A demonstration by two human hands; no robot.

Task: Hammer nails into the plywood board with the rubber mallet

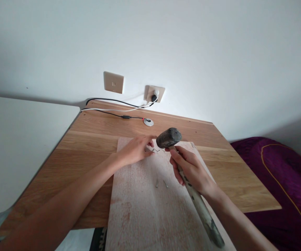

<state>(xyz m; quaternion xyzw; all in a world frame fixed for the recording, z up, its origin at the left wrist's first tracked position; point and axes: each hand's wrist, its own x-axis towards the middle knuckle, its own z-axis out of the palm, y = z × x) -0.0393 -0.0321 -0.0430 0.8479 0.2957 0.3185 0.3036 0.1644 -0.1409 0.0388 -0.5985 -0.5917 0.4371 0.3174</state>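
A pale plywood board [140,209] lies on a wooden desk [87,146]. My left hand [136,150] rests on the board's far end, its fingers pinched around small nails [154,150] lying there. My right hand [189,170] is wrapped round the worn wooden handle of a hammer [169,137], whose dark head hovers just above and to the right of my left fingertips. Two more nails [161,183] lie loose in the middle of the board, left of my right hand.
Black and white cables [114,109] run along the desk's back edge to a wall socket [154,93]. A round grommet [148,122] sits near them. A white surface [16,146] adjoins on the left, and purple bedding [278,181] lies on the right.
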